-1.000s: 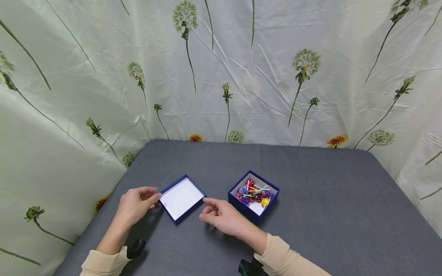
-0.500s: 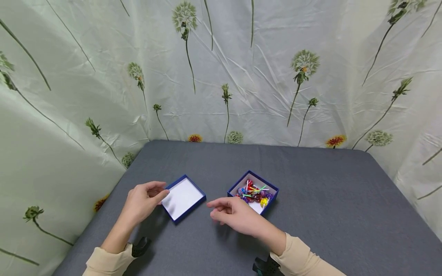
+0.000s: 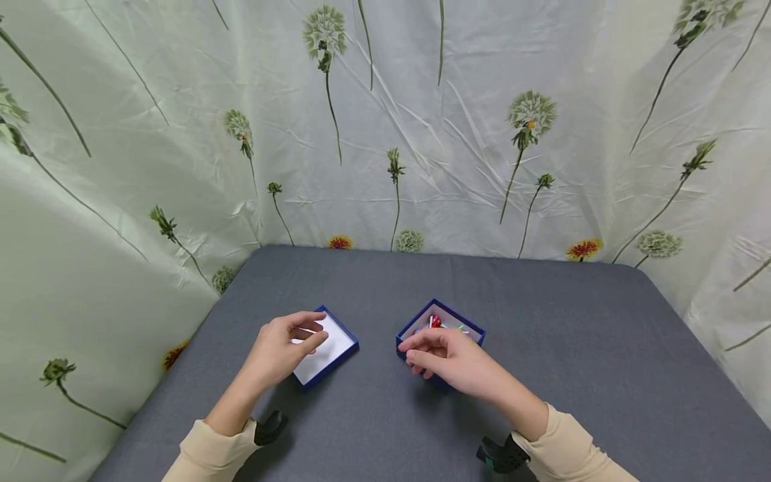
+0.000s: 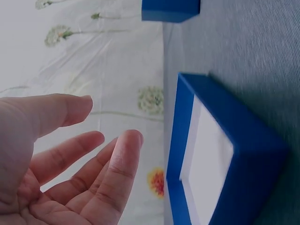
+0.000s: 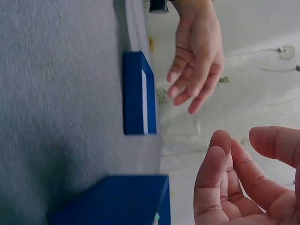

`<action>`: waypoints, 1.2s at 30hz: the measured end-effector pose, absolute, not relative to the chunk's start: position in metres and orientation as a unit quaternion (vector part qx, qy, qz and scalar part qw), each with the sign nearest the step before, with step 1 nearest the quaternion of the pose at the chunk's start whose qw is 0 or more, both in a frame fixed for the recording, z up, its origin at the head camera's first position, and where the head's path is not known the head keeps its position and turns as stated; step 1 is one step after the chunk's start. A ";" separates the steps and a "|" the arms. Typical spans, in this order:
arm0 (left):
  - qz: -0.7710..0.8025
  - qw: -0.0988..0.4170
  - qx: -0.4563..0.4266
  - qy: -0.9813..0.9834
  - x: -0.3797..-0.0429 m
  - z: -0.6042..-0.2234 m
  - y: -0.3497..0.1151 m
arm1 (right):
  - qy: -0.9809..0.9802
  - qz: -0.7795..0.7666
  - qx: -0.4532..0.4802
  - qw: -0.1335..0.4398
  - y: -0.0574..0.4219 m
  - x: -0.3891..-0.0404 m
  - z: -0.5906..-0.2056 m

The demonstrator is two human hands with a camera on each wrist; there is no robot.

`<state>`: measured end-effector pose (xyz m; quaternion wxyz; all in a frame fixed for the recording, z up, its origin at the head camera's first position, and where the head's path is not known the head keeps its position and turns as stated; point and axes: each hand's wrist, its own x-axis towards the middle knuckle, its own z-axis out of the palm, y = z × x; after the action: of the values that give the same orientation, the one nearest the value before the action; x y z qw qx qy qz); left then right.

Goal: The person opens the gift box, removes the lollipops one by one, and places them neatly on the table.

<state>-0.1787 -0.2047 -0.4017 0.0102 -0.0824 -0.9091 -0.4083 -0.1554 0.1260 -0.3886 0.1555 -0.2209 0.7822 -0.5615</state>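
A shallow blue box lid (image 3: 328, 358) with a white inside lies open side up on the table. Over its left part hovers my left hand (image 3: 283, 351), fingers loosely bent, nothing between thumb and fingers. To the right stands a deeper blue box (image 3: 456, 312); a few wrapped lollipops (image 3: 436, 322) show inside, the others covered by my right hand (image 3: 454, 361). That hand is in the air over the box's near side, fingers relaxed and holding nothing. In the left wrist view, a gap separates the hand from the lid (image 4: 255, 164).
A grey cloth (image 3: 542, 335) covers the table. Behind it and along the left hangs a pale curtain (image 3: 470, 134) printed with dandelions. Dark wrist cameras sit on both wrists, the right one (image 3: 502, 455) low over the table.
Both hands have come off the lid and moved right. The left hand now hovers over the lid, the right one over the box of lollipops. Lid and box stay in place.
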 end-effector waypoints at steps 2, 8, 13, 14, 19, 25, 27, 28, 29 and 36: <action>-0.416 0.005 -0.089 -0.905 -0.179 -0.402 -0.199 | 0.784 -0.563 -0.215 0.148 0.133 -0.156 -0.386; -0.429 -0.016 -0.109 -0.897 -0.181 -0.406 -0.182 | 0.798 -0.557 -0.190 0.131 0.155 -0.162 -0.381; -0.440 -0.024 -0.130 -0.888 -0.185 -0.411 -0.170 | 0.814 -0.545 -0.154 0.126 0.170 -0.167 -0.376; -0.443 -0.024 -0.136 -0.886 -0.186 -0.412 -0.168 | 0.819 -0.541 -0.147 0.125 0.172 -0.168 -0.375; -0.453 -0.026 -0.167 -0.876 -0.187 -0.415 -0.158 | 0.830 -0.531 -0.127 0.119 0.181 -0.173 -0.374; -0.463 -0.031 -0.185 -0.866 -0.188 -0.420 -0.148 | 0.837 -0.521 -0.124 0.114 0.190 -0.178 -0.375; -0.466 -0.032 -0.190 -0.864 -0.189 -0.422 -0.145 | 0.840 -0.517 -0.122 0.113 0.192 -0.180 -0.374; -0.467 -0.033 -0.193 -0.862 -0.189 -0.423 -0.143 | 0.841 -0.515 -0.122 0.113 0.193 -0.181 -0.374; -0.468 -0.034 -0.196 -0.861 -0.189 -0.424 -0.142 | 0.842 -0.513 -0.121 0.114 0.194 -0.183 -0.374; -0.475 -0.049 -0.195 -0.857 -0.189 -0.432 -0.132 | 0.847 -0.504 -0.119 0.119 0.199 -0.192 -0.373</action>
<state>-0.1891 -0.1315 -0.4323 -0.0489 -0.1951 -0.8569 -0.4745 -0.1920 0.1987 -0.3728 0.1193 -0.1187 0.8470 -0.5043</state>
